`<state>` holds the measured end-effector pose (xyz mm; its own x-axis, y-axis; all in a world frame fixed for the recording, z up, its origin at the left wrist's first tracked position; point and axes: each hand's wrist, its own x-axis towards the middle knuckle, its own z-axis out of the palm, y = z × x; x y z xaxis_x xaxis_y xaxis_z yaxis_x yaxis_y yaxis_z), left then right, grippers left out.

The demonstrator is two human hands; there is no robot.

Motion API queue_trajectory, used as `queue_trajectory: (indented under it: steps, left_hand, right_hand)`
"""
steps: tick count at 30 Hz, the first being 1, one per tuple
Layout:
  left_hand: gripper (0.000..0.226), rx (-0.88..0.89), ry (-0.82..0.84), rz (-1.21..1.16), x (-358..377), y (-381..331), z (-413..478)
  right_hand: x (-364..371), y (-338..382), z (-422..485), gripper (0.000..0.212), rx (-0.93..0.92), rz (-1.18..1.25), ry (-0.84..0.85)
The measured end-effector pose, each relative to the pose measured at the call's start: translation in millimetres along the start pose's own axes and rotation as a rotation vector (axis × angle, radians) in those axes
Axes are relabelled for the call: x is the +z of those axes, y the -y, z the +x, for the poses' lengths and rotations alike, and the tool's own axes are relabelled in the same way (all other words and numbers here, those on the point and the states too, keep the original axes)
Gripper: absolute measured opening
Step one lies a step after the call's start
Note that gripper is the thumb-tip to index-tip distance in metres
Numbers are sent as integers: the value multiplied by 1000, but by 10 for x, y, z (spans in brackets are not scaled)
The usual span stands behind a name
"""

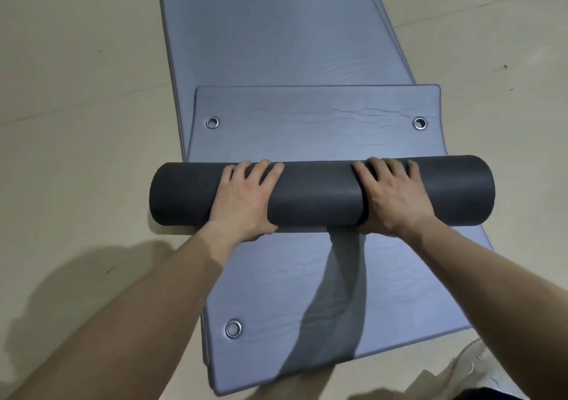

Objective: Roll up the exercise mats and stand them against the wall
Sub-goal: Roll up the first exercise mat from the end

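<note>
A blue-grey exercise mat is almost fully rolled into a dark grey roll lying crosswise. Its last flat flap, with a metal eyelet near each corner, sticks out beyond the roll. My left hand presses flat on the roll's left half, fingers spread over the top. My right hand presses on the right half the same way. Under the roll lies another blue-grey mat, flat on the floor, reaching from near my feet to the far top of the view. More mat edges show beneath it.
Beige floor surrounds the mats on both sides. A light-coloured shoe shows at the bottom right beside the near mat corner. An eyelet marks the flat mat's near left corner. No wall is in view.
</note>
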<state>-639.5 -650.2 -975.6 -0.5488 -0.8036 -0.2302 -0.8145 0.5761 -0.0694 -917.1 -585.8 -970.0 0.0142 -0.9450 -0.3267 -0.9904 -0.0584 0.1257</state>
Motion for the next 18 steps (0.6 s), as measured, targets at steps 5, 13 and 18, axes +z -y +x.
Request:
queue_trajectory:
  steps: [5, 13, 18]
  left_hand:
    - [123, 29, 317, -139, -268, -72, -416]
    - [120, -74, 547, -381, -506, -36, -512]
    - [119, -188, 93, -168, -247, -200, -1128]
  right_hand:
    - [-243, 103, -398, 118, -119, 98, 226]
    - [-25, 514, -1244, 149, -1, 209, 202]
    - [-463, 262, -471, 144, 21, 231, 143]
